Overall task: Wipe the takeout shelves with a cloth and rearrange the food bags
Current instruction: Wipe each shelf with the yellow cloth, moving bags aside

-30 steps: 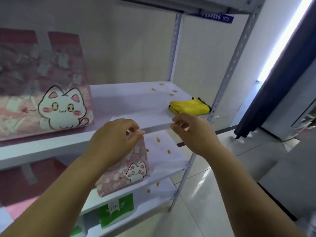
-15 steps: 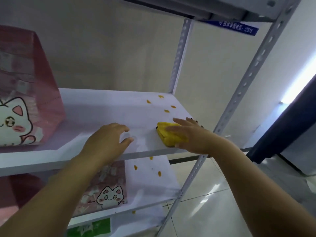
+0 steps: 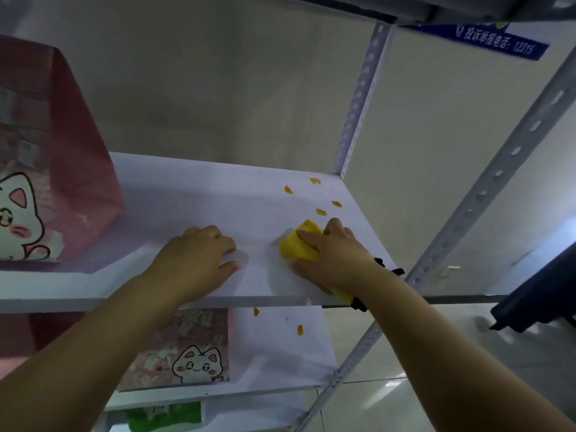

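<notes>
**Wiping the middle shelf: cloth down, crumbs ahead**

Right hand (image 3: pixel 333 257): lies over the yellow cloth (image 3: pixel 296 247), fingers bent over its far edge, thumb across the top, so it grips as it presses. The cloth is bunched at the front right of the middle shelf (image 3: pixel 193 194). Its tail runs under the wrist to the shelf's front lip, where some black trim shows.

Left hand (image 3: pixel 193 260): palm down on the bare shelf just left of the cloth, fingers loosely bent, holding nothing. It looks like a brace.

Orange crumbs (image 3: pixel 321 212): a few sit just beyond the cloth, toward the back right corner. More (image 3: pixel 300 330) lie on the lower shelf (image 3: pixel 280 353).

Judged step: wiping this shelf, early on, as the crumbs are not yet gathered.
- Reach past the crumbs and draw them toward the front, rather than pushing them into the corner by the post (image 3: pixel 358 95).
- Keep the cloth flat enough to trap the bits.
- Stop at the lip and catch them there, or they fall onto the shelf below.
- Keep the left hand planted; the rack looks light.

Bags: a pink bag (image 3: pixel 71 169) stands at the left end of this shelf, well apart from the hands. A second pink bag (image 3: pixel 187 347) is below, and a green bag (image 3: pixel 165 416) lower down.

Writing:
- The blue sign (image 3: pixel 495 39) at top right reads 投诉举报电话 in white, then a number that starts 12 and ends 15; the middle digit is blurred.
- Both pink bags carry a white cartoon cat and no legible text.
- The green bag's white marks are unreadable.
</notes>
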Action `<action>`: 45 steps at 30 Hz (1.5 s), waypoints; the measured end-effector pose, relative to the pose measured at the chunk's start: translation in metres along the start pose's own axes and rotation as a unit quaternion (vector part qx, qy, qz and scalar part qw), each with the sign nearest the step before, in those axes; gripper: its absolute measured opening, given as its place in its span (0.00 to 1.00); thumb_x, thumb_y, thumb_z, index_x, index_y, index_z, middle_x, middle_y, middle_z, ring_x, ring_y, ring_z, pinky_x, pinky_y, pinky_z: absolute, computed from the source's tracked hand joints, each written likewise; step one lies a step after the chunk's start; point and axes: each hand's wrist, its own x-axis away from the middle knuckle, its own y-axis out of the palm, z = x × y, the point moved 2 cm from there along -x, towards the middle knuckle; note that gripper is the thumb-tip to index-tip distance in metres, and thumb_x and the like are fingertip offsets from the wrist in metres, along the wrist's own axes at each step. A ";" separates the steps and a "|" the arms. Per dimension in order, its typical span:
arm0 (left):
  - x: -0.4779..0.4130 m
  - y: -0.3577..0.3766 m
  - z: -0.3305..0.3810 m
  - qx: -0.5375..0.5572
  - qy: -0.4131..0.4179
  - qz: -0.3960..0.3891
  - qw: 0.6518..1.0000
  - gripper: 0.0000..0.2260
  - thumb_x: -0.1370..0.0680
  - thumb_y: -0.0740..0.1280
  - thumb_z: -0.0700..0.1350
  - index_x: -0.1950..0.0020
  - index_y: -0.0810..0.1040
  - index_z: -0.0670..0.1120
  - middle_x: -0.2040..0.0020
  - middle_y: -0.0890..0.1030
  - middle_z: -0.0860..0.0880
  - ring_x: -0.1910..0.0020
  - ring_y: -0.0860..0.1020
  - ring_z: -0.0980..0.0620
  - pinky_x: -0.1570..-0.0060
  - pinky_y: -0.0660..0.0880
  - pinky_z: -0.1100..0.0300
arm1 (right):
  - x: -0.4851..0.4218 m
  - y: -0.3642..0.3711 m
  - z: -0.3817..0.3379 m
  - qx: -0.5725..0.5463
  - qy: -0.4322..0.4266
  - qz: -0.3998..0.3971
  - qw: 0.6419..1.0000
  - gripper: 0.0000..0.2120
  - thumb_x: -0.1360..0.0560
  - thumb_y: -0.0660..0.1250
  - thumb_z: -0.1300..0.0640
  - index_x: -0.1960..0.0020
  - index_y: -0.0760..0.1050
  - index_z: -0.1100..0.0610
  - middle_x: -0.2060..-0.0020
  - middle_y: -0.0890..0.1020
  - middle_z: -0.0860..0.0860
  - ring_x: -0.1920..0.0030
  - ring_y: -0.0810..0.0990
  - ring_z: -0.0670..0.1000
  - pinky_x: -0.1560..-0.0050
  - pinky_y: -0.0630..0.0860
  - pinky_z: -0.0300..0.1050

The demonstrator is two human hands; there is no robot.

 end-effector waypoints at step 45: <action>-0.120 0.043 -0.025 0.003 0.028 0.038 0.999 0.25 0.22 0.52 0.59 0.30 0.67 0.47 0.28 0.65 0.43 0.29 0.61 0.42 0.32 0.58 0.49 | -0.146 0.003 0.043 -0.018 0.210 0.066 0.975 0.17 0.24 0.54 0.45 0.36 0.67 0.44 0.36 0.66 0.53 0.40 0.65 0.63 0.43 0.64 0.59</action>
